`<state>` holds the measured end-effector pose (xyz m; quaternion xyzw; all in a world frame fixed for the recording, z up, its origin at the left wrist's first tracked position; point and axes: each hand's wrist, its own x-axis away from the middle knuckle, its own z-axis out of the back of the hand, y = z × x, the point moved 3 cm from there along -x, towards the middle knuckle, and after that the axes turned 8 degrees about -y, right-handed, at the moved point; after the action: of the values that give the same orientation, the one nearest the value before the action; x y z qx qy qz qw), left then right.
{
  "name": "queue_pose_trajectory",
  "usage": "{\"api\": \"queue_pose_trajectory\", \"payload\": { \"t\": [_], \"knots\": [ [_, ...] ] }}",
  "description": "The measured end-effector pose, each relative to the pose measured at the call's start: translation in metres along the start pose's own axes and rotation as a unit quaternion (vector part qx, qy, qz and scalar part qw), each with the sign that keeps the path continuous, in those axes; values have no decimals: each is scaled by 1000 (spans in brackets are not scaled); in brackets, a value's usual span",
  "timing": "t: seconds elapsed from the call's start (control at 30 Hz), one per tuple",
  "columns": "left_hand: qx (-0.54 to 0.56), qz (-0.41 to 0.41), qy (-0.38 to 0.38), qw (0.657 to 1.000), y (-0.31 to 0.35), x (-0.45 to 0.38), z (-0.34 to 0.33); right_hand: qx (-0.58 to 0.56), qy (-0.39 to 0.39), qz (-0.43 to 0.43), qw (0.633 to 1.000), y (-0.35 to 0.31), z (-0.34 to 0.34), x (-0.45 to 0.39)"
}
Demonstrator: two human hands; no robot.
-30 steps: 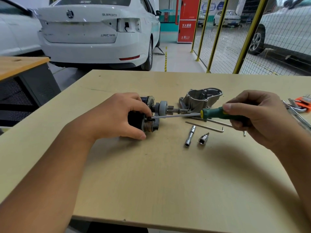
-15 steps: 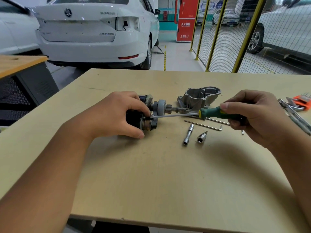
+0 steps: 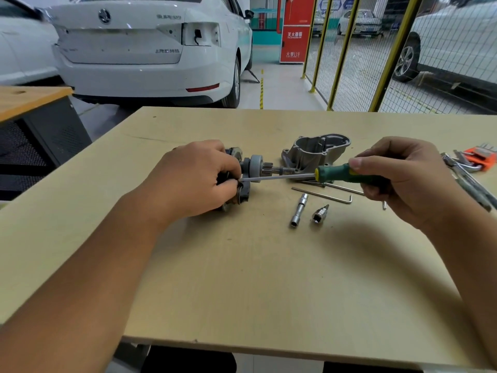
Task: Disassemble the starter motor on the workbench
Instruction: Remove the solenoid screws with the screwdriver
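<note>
1. Bench (image 3: 269,278) is filling the near view; bare tan top, both forearms reaching in over the near edge.
2. Socket (image 3: 318,215) and extension (image 3: 299,210) are lying side by side on the bench, just apart, nearest of the loose tools.
3. Hex key (image 3: 322,194) is lying just behind them; a second one is partly hidden under the screwdriver handle.
4. Left hand (image 3: 193,179) is wrapping round the motor (image 3: 236,184), fingers curled over its top, thumb down on the near side, pinning it to the bench left of centre.
5. Motor is lying on its side, pinion shaft (image 3: 269,168) pointing right; the body is mostly hidden by the hand.
6. Right hand (image 3: 398,179) is gripping the green screwdriver (image 3: 347,175), thumb along the handle. Blade is running left, tip meeting the motor right at the left fingertips; exact contact point is hidden.
7. Housing (image 3: 314,150) is sitting open side up just behind the shaft, apart from the motor.
8. Pliers and an orange key set (image 3: 481,160) are lying at the far right edge.
9. White car (image 3: 150,49) and yellow mesh fence (image 3: 349,49) are standing beyond the bench.
</note>
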<state>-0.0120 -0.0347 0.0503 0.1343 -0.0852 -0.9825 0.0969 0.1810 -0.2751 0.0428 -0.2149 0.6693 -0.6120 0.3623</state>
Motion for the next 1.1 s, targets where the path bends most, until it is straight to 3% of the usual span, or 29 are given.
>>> {"api": "queue_pose_trajectory", "payload": {
  "t": [0.57,0.83,1.1],
  "knots": [
    [-28,3,-17,999,0,0,1,39,-52,-24,998,1,6,0],
    [-7,-4,-15,1000,-7,2,4,66,-126,-126,982,5,11,4],
    [12,-17,-14,1000,-11,4,6,58,-159,-62,984,1,12,7]
  ]
}}
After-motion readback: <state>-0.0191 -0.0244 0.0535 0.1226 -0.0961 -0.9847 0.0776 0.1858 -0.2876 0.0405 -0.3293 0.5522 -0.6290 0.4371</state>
